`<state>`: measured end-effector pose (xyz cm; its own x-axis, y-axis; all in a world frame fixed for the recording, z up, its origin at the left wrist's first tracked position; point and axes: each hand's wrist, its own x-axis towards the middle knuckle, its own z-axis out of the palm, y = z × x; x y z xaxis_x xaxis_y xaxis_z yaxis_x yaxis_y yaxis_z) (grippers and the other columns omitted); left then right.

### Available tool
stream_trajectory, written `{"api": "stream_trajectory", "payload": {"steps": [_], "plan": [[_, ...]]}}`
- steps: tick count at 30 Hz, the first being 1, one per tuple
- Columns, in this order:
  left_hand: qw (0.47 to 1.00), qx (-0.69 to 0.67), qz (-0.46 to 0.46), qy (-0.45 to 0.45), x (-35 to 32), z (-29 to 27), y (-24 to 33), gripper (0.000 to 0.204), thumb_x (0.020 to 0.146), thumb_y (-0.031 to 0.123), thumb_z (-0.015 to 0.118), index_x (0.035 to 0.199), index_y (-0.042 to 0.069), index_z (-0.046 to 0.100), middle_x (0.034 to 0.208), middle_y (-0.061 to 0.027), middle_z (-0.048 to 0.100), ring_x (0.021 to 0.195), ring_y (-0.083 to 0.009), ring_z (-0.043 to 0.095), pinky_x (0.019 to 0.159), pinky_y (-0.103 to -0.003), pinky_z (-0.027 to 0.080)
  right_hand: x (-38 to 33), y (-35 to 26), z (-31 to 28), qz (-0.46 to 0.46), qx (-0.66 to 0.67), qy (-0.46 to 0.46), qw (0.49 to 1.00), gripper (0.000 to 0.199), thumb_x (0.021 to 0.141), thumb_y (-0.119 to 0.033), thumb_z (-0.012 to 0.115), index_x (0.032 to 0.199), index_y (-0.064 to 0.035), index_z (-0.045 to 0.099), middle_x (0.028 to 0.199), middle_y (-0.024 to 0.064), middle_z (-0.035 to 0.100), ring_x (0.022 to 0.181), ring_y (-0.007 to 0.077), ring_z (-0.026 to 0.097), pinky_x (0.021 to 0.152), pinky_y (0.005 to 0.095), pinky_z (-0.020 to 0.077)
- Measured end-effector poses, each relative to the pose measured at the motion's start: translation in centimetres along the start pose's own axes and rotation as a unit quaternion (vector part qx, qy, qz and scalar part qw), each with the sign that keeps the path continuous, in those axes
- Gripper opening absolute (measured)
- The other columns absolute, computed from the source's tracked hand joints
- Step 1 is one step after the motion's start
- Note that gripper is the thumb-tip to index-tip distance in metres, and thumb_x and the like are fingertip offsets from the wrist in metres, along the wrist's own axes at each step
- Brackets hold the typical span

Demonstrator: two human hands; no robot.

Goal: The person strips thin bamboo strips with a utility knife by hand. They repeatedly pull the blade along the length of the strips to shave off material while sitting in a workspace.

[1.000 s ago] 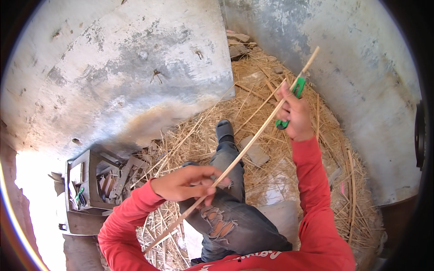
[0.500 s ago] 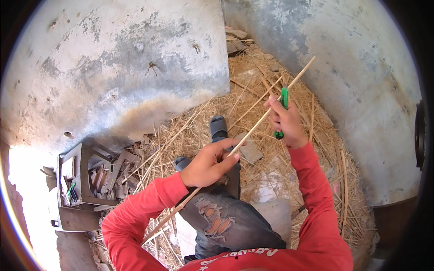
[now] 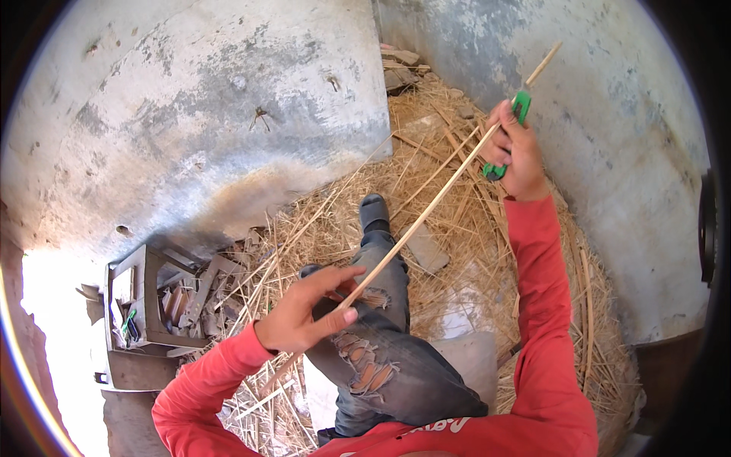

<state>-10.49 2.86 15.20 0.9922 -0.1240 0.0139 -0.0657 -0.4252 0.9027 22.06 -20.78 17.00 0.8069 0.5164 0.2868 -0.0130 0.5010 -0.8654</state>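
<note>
A long thin cane (image 3: pixel 426 213) runs slantwise across the view, from low by the left knee up past the right hand toward the far wall. It looks light and stiff but slender, so it would likely bend or split under hard force; holding it at two well-spaced points, as here, seems the steadiest way.

The left hand (image 3: pixel 304 316) pinches the cane near its lower part between thumb and fingers, the grip loosely closed round it. The right hand (image 3: pixel 519 156) is closed on a green-handled knife (image 3: pixel 509 133) and is against the cane near its upper end; whether the blade touches the cane cannot be told.

Below the cane lies the person's leg in torn jeans (image 3: pixel 381 350), stretched out over the straw (image 3: pixel 487 251) that covers the floor. A flat grey slab (image 3: pixel 426 247) lies in the straw beside the leg. To the left stands a small crate (image 3: pixel 145 320) holding scraps and tools. Bare concrete walls (image 3: pixel 198 129) close the corner.
</note>
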Motion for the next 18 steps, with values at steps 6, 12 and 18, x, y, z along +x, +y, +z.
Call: {"api": "stream_trajectory", "payload": {"steps": [6,12,18], "plan": [[0.995,0.092,0.044,-0.003,-1.4,0.2,1.3,0.068,0.091,0.032,0.07,0.144,-0.003,0.047,0.121,-0.0172,0.065,0.116,-0.0327,0.061,0.103,-0.043,0.045,0.8,-1.5,-1.9,-0.032,0.003,-0.002,0.999,0.038,0.106,-0.043,0.054,0.089,-0.0095,0.057,0.058,-0.008,0.031,0.044,0.0045,0.03,0.042,0.0228,0.0269],[0.999,-0.034,0.037,0.019,-0.3,2.5,1.6,0.058,0.103,0.019,0.056,0.154,-0.001,0.035,0.107,-0.0132,0.069,0.089,-0.0194,0.068,0.081,-0.031,0.054,-3.9,0.5,5.1,0.0,-0.062,-0.118,0.991,0.037,0.108,-0.041,0.05,0.091,-0.0101,0.06,0.056,-0.0073,0.035,0.044,0.0038,0.033,0.041,0.0225,0.0267],[0.979,-0.192,-0.059,0.034,3.1,4.6,2.9,0.051,0.109,0.015,0.047,0.157,0.004,0.034,0.076,0.0015,0.058,0.058,-0.0037,0.049,0.054,-0.02,0.04,-7.7,4.0,9.0,0.078,-0.12,-0.207,0.968,0.032,0.106,-0.038,0.055,0.095,-0.0076,0.058,0.058,-0.0053,0.039,0.045,0.0065,0.034,0.043,0.0269,0.0306]]}}
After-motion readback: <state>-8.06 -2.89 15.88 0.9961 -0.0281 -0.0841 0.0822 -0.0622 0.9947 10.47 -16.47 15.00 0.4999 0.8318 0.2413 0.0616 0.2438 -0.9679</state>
